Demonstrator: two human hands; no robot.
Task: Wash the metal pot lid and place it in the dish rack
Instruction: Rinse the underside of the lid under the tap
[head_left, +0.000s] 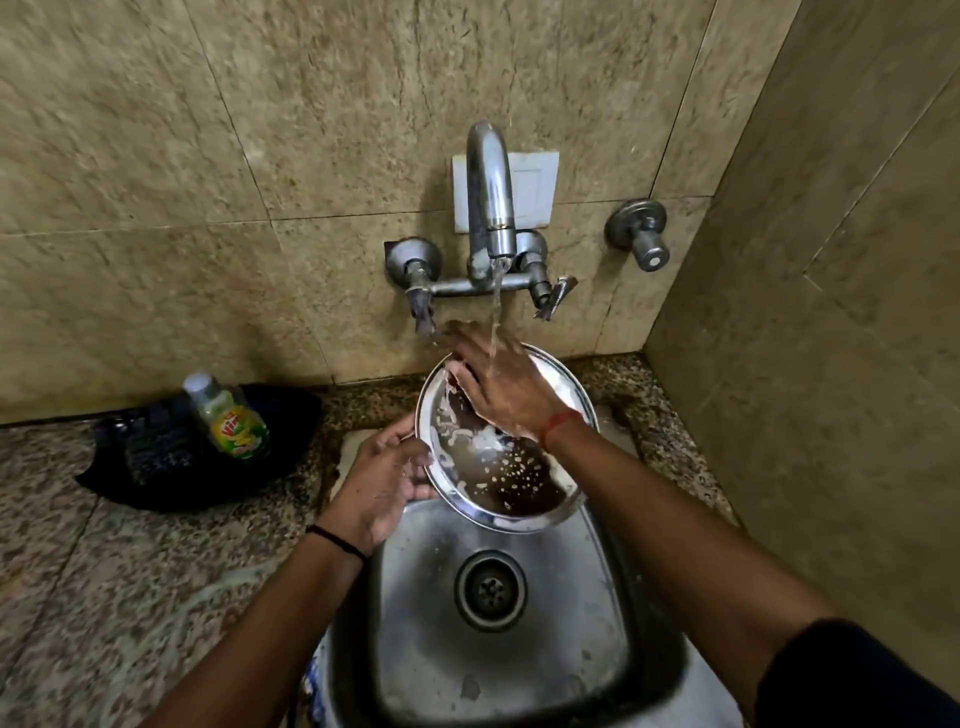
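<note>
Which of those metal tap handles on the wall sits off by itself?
The round knob at upper right. The other two handles hang from the faucet that is running water.

Speckled granite counter (130, 597) bears a black cloth (171, 467) beside the sink (415, 649).

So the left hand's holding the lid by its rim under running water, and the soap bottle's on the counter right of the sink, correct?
Nearly. The head view shows the soap bottle on the counter left of the sink, not right. The left hand does hold the lid by its rim under running water.

Home kitchen: steel sink (519, 649), wall tap (488, 208), granite counter (104, 571).
</note>
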